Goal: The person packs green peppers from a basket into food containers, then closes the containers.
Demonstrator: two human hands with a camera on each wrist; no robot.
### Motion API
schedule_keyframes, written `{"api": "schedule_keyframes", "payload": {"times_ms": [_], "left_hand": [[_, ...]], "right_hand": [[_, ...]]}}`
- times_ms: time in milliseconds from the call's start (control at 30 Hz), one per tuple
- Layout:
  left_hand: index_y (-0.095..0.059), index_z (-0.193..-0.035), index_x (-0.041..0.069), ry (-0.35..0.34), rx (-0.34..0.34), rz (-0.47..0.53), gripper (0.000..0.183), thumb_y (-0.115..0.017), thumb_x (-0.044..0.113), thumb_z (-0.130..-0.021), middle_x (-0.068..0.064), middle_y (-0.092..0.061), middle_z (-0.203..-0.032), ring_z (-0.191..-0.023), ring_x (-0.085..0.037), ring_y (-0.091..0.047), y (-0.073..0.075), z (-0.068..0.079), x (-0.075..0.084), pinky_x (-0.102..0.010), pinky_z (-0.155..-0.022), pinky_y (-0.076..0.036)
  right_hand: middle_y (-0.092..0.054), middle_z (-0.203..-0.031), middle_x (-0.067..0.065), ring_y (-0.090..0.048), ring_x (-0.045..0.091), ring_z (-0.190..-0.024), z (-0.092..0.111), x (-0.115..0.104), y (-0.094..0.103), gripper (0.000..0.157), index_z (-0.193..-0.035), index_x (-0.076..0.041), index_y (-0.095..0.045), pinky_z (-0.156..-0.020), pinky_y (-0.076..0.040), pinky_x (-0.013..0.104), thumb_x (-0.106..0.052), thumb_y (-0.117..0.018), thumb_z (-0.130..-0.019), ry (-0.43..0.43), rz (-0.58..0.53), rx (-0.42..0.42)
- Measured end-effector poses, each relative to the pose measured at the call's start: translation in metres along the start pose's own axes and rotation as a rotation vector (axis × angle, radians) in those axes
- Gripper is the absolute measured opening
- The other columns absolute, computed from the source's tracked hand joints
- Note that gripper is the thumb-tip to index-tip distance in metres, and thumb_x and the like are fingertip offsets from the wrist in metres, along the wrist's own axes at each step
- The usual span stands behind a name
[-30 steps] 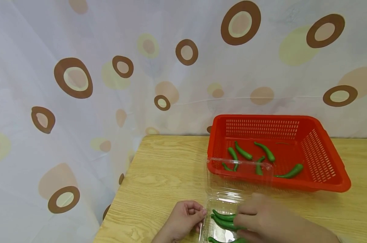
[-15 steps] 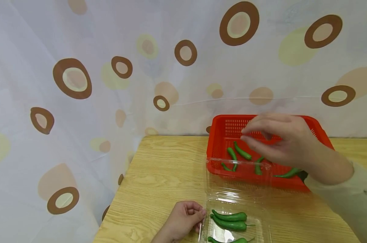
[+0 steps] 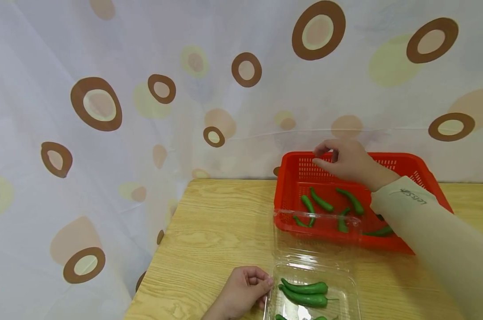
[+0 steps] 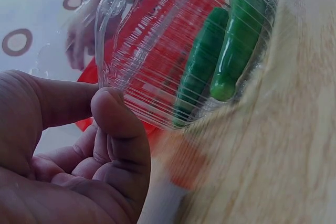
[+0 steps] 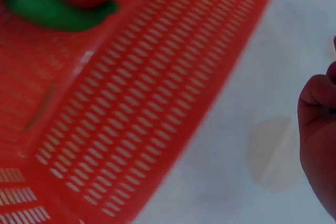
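Note:
My left hand [image 3: 243, 291] pinches the left rim of a clear plastic clamshell box [image 3: 352, 284], thumb and forefinger meeting at the edge in the left wrist view. The box's lid [image 3: 317, 255] stands raised, overlapping the basket's front. Inside the box lie several green chili peppers [image 3: 305, 300], laid side by side; the nearest is cut off by the frame. Over the back of a red plastic basket [image 3: 280, 191] hovers my right hand [image 3: 343, 162], fingers loosely curved with nothing between them. Its thumb side shows at the right edge of the right wrist view.
Several more green chili peppers [image 3: 322, 200] are scattered on the basket floor; the right sleeve hides part of it. A thin loose stem [image 5: 39, 109] lies there too. The wooden table [image 3: 221, 222] ends at the left and meets a patterned curtain [image 3: 177, 44] behind.
My right hand has left the peppers in the clamshell, risen right and back over the basket, then moved farther back. My left hand has stayed at the box rim.

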State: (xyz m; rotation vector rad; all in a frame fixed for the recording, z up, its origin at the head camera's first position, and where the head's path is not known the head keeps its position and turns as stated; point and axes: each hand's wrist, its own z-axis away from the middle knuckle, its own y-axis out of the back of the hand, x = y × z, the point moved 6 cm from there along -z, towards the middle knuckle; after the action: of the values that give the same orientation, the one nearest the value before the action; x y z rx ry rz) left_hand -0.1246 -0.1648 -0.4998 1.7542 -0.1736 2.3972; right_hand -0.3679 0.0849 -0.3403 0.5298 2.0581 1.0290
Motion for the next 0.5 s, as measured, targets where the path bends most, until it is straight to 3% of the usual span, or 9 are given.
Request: {"api": "schedule_keyframes", "payload": {"times_ms": [133,233,367,500], "left_hand": [[-0.069,-0.096,-0.009,0.007,0.001,0.001,0.018,-0.070,0.009,-0.099,0.001,-0.061,-0.065,-0.052,-0.008,-0.055,0.000,-0.001,-0.003,-0.017,-0.049,-0.047],[-0.069,-0.096,-0.009,0.009,0.002,0.003,0.018,-0.070,0.009,-0.099,0.001,-0.060,-0.065,-0.052,-0.008,-0.054,0.000,-0.002,-0.005,-0.018,-0.049,-0.046],[-0.069,-0.096,-0.009,0.006,0.001,0.001,0.018,-0.070,0.009,-0.099,0.001,-0.061,-0.066,-0.053,-0.009,-0.054,0.000,-0.003,-0.005,-0.018,-0.050,-0.046],[-0.069,-0.096,-0.009,0.008,0.000,0.004,0.017,-0.070,0.008,-0.099,0.001,-0.062,-0.066,-0.053,-0.008,-0.054,0.000,-0.003,-0.005,-0.017,-0.050,-0.047]], "right_hand": [[-0.076,-0.107,0.007,-0.066,0.022,-0.082,0.007,0.022,-0.033,0.023,-0.111,-0.008,-0.073,-0.080,-0.059,0.044,-0.024,-0.077,-0.094,-0.032,0.042,-0.196],[-0.075,-0.110,0.007,-0.070,0.028,-0.104,0.015,0.029,-0.053,0.028,-0.115,-0.006,-0.073,-0.094,-0.057,0.053,-0.024,-0.078,-0.094,-0.023,0.047,-0.322],[-0.075,-0.112,0.010,-0.069,0.032,-0.106,0.021,0.031,-0.067,0.034,-0.118,-0.002,-0.072,-0.096,-0.057,0.055,-0.024,-0.079,-0.093,-0.029,0.085,-0.442],[-0.074,-0.105,0.008,-0.069,0.025,-0.094,0.027,0.034,-0.075,0.038,-0.115,0.001,-0.072,-0.087,-0.060,0.050,-0.027,-0.080,-0.091,-0.079,0.105,-0.588]]}}
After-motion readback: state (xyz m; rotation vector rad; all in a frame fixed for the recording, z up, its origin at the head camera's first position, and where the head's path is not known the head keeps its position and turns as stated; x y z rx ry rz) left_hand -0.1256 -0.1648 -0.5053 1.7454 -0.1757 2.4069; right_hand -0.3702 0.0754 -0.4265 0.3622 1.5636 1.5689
